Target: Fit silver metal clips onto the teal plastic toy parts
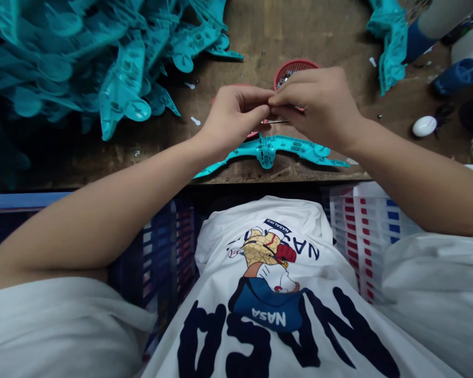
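Observation:
Both hands meet fingertip to fingertip above the table's front part. My left hand (238, 113) pinches with thumb and forefinger; whatever is between them is too small to make out. My right hand (317, 105) is closed as well, its fingertips touching those of my left hand. A thin metal rod (276, 122) shows just under the right fingers. Below the hands, a turquoise bow-shaped plastic part (267, 152) lies near the table edge. Behind the right hand stands a red basket (297, 65) with small metal pieces. Another red container (254, 134) is mostly hidden by the left hand.
A large heap of turquoise parts (130, 68) covers the back left. One more turquoise part (392, 47) lies at the right, near a blue cup (457, 77) and a white egg-shaped object (424, 126). Plastic crates, one white (372, 210), stand below the table edge.

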The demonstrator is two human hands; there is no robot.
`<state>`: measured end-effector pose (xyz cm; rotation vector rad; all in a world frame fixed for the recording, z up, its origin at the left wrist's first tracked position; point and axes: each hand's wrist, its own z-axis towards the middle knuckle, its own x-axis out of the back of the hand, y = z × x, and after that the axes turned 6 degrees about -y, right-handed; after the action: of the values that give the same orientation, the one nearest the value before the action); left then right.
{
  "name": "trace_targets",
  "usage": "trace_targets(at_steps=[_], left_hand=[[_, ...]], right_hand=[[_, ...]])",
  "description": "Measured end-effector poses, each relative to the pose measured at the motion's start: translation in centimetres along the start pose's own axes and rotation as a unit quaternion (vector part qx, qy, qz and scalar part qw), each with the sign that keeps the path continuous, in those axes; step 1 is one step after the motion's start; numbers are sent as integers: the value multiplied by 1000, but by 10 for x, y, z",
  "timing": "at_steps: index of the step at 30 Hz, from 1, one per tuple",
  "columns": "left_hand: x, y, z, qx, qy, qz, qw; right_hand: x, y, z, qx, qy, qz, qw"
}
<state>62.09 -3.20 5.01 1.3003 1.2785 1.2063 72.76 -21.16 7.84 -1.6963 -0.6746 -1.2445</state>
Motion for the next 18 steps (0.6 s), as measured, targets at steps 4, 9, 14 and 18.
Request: trace_targets(at_steps=[4, 9, 14, 18], left_hand=[[1, -4, 0, -28, -43, -5, 999], [8, -13, 6, -65, -55, -71, 994], [14, -2, 2, 24, -48, -6, 999], [14, 0, 2, 14, -82, 23, 996]], right_hand=[[-3, -5, 0, -61, -23, -5, 998], [-2, -9, 3, -48, 13, -63, 997], [2, -1, 6, 11, 10, -78, 997], [3, 0, 6, -4, 2, -46, 999]])
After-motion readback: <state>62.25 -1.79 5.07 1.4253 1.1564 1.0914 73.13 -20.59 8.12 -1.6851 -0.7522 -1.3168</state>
